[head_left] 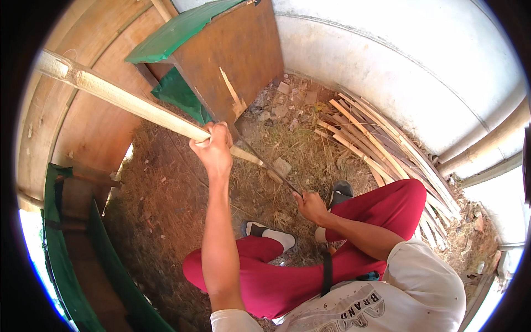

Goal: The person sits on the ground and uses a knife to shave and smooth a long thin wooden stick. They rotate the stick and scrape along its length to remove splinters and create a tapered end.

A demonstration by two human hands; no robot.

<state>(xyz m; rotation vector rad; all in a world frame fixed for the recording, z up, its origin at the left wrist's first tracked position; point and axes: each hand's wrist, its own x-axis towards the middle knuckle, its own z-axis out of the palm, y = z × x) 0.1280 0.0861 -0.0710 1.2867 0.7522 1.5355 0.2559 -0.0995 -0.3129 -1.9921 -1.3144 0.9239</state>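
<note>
Pale cream pole (130,102), dark blade (271,166), maroon trousers (287,281), off-white shirt (426,271), brown cabinet (238,52), green cover (185,29)

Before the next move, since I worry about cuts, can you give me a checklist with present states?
1. Left hand gripping the pale pole: ok, fingers wrapped around it.
2. Right hand gripping the long dark blade: ok, closed at its near end.
3. Left hand well away from the blade: not ok, the far end shows close by.
4. Blade touching the pole: cannot tell, they cross in view.
5. Strip pile apart from the blade: ok, off to the right.
</note>
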